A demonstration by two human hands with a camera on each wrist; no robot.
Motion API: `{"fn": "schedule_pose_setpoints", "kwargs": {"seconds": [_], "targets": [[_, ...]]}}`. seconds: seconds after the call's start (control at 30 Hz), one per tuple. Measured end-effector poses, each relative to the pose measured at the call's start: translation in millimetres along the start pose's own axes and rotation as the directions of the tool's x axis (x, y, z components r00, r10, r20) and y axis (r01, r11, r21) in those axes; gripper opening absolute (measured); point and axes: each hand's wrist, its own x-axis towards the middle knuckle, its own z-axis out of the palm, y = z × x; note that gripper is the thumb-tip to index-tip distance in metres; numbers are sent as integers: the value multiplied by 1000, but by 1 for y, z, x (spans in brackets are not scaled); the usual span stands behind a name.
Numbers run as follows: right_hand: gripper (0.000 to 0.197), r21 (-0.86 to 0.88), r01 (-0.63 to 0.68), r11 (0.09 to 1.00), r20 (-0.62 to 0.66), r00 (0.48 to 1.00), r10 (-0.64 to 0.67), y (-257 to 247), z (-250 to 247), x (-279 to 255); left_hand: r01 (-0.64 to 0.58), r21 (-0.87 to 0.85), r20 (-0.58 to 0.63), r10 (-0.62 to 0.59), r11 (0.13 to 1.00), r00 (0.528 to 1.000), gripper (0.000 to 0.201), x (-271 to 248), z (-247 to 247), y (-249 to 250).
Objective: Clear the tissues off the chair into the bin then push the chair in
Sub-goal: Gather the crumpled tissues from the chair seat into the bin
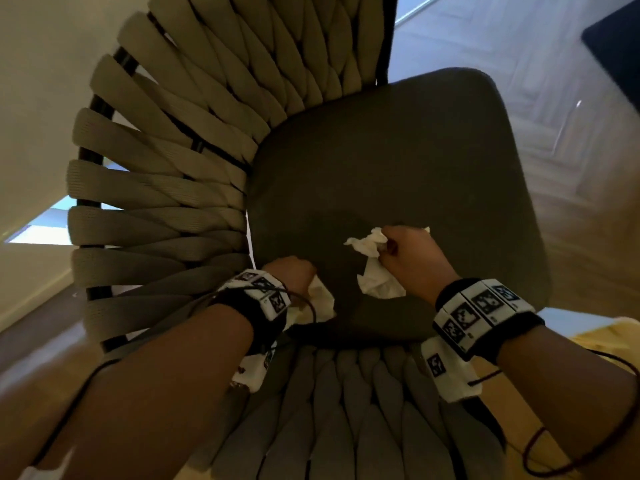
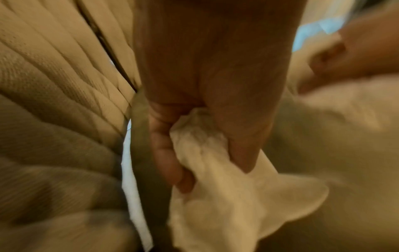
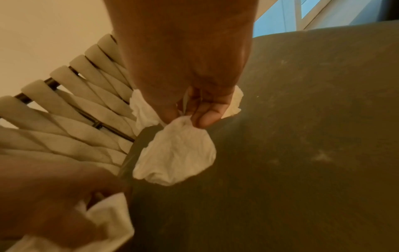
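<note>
A chair with a dark seat cushion [image 1: 398, 161] and a woven beige rope back [image 1: 166, 161] fills the head view. Over the near left of the seat my left hand [image 1: 294, 275] grips a crumpled white tissue [image 1: 320, 301], seen close in the left wrist view as the tissue [image 2: 215, 179] bunched between curled fingers [image 2: 166, 153]. My right hand [image 1: 405, 251] is over the seat's near middle and pinches crumpled white tissues [image 1: 375, 271]; in the right wrist view the largest tissue [image 3: 177, 153] hangs from the fingertips [image 3: 205, 117]. No bin is in view.
Wooden floor [image 1: 571, 188] lies to the right of the chair and a pale wall [image 1: 45, 81] to the left. A dark object [image 1: 620, 39] sits at the top right corner. The rope weave [image 1: 346, 410] also wraps the chair's near side under my wrists.
</note>
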Motion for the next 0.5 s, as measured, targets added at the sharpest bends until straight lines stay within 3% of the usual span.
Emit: {"fn": "schedule_pose_setpoints", "kwargs": {"seconds": [0.13, 0.27, 0.4, 0.5], "targets": [[9, 150, -4, 989, -97, 995, 18, 23, -23, -22, -49, -235, -164, 10, 971, 986, 15, -6, -34, 30], [7, 290, -10, 957, -272, 958, 93, 63, -55, -54, -105, -382, -226, 18, 918, 974, 30, 0, -69, 97], [6, 475, -91, 875, -457, 825, 334, 152, -91, -111, -274, -314, -281, 186, 909, 941, 31, 19, -85, 218], [16, 701, -146, 698, -436, 687, 582, 233, -93, -160, -363, -204, -255, 308, 909, 916, 30, 39, -78, 311]]}}
